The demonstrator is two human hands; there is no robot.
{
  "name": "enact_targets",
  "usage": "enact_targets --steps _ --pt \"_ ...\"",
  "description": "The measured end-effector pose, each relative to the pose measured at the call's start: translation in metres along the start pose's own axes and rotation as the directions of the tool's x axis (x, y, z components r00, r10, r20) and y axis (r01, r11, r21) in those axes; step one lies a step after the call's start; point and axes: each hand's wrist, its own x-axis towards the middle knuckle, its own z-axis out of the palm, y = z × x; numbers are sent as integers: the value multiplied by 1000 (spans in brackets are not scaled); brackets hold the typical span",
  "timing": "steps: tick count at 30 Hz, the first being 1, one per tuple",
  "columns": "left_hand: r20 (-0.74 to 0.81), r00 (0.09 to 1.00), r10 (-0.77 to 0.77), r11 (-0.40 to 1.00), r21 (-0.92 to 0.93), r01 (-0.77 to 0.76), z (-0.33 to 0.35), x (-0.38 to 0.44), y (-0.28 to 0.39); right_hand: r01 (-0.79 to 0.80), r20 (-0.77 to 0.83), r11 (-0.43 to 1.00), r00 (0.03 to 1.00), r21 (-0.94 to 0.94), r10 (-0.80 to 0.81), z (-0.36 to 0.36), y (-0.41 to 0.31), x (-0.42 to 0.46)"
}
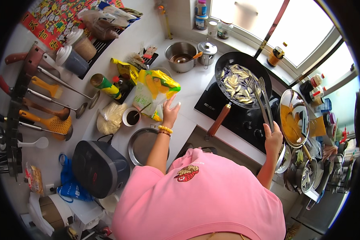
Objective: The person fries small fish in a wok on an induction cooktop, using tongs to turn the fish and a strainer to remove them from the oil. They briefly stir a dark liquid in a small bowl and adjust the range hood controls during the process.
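My right hand (273,139) grips a pair of long metal tongs (261,103). The tongs' far ends reach into a black wok (265,70) on the cooktop. Pale, slender pieces of food (238,82) lie in bubbling oil in that wok; exactly what they are I cannot tell. A wooden wok handle (220,120) points toward me. My left hand (170,112) hovers over the counter with fingers apart, holding nothing. Right beside it stands a yellow and green plastic bag (156,90) bearing writing; the fingers look close to its edge. A small bowl of dark liquid (132,117) is left of the bag.
A black gas cooktop (210,99) carries the wok. Behind the bag stands a steel pot (181,58) beside a lidded metal pot (207,51). A round metal pan (142,147) lies near my left forearm. A glass lid (294,117) stands right of the tongs. Utensils hang at left.
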Motion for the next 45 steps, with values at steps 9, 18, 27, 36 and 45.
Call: enact_targets --steps 9,18,27,36,45 --pt "-278 952 -132 894 -449 -7 -36 44 12 51 37 993 998 103 -55 11 -6 1" --pt "-155 987 51 895 445 24 -38 17 -49 44 46 992 998 115 -49 13 -5 1" --pt "-206 870 -447 90 958 273 -6 -34 -19 48 17 989 999 138 -51 13 -4 2" --pt "-30 782 -622 783 -1 623 0 -24 -4 46 14 990 999 133 -48 13 5 4" --pt "357 708 -609 580 -408 705 -19 -60 67 24 -1 989 1000 149 -24 12 9 8"
